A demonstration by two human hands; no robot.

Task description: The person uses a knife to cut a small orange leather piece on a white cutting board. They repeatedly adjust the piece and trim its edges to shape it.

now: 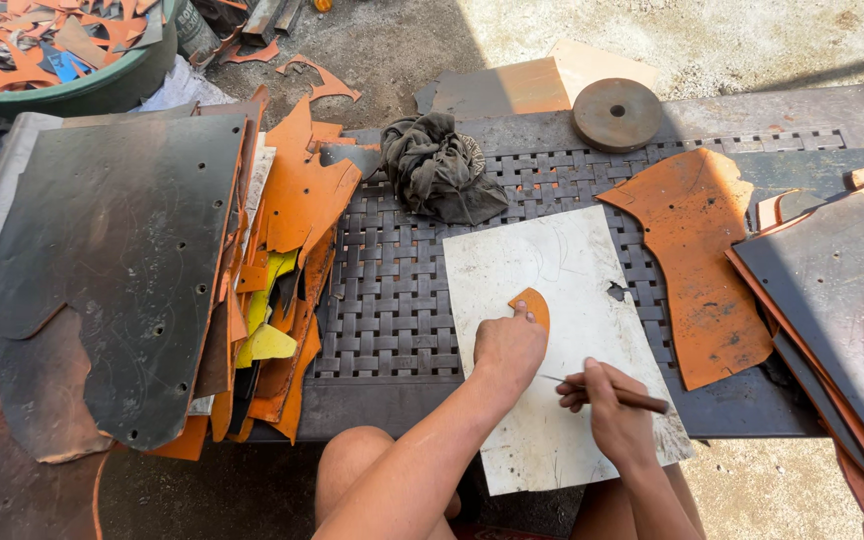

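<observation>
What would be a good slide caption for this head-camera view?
Left hand pins a small orange piece on a white board; right hand holds a thin tool.

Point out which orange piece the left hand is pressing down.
The small curved orange piece on the white board, under the left hand. The large orange sheet lies untouched on the right.
</observation>
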